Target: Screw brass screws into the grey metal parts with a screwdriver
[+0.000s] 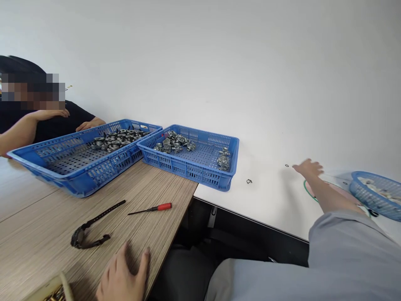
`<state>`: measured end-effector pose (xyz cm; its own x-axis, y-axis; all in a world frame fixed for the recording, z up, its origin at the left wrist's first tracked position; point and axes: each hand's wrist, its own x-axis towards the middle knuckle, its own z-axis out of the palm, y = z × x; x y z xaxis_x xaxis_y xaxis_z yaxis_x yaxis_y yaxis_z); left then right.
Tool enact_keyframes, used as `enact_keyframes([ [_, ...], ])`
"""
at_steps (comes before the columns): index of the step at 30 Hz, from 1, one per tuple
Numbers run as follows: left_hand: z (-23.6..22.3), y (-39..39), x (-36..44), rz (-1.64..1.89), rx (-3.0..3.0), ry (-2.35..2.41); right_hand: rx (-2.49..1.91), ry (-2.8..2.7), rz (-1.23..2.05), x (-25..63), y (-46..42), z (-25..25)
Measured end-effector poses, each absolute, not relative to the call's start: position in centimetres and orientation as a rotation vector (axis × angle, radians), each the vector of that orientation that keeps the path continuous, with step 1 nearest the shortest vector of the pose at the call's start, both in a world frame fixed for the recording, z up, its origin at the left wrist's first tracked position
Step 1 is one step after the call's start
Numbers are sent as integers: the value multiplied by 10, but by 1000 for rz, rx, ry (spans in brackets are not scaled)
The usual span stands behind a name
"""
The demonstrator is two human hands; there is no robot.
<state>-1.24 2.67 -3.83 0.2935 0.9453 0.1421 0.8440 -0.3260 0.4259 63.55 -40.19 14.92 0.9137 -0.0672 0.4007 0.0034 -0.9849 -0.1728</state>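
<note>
My left hand (123,271) rests at the edge of the wood-grain table (40,234), fingers apart and holding nothing. Nearest to it lie a black strap with a watch-like buckle (89,228) and a red-handled screwdriver (153,207). My right hand (308,168) reaches out flat over a white table (266,205), fingers spread and empty. Close to its fingertips lies a small black ring (286,165), and another small dark ring (249,181) sits farther left. A green loop (308,190) lies partly hidden beneath my right forearm.
Two blue perforated plastic trays (94,167) (184,167) hold grey metal parts (117,140) (173,142). A co-worker's hands (50,113) (89,124) rest behind the left tray. A round blue basket (376,194) sits at right; a beige box of brass parts (53,290) sits at bottom left.
</note>
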Motion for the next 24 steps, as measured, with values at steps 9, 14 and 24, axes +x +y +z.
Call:
enact_keyframes([
  [9, -32, 12, -11, 616, 2276, 1609, -2699, -992, -474, 605, -78, 192],
  [14, -24, 1, -9, 687, 2301, 1612, -2653, -1404, -256, 536, 83, 180],
  [24, -34, -1, -9, 821, 2374, 1584, -2673, -1553, 29, 507, 235, 119],
])
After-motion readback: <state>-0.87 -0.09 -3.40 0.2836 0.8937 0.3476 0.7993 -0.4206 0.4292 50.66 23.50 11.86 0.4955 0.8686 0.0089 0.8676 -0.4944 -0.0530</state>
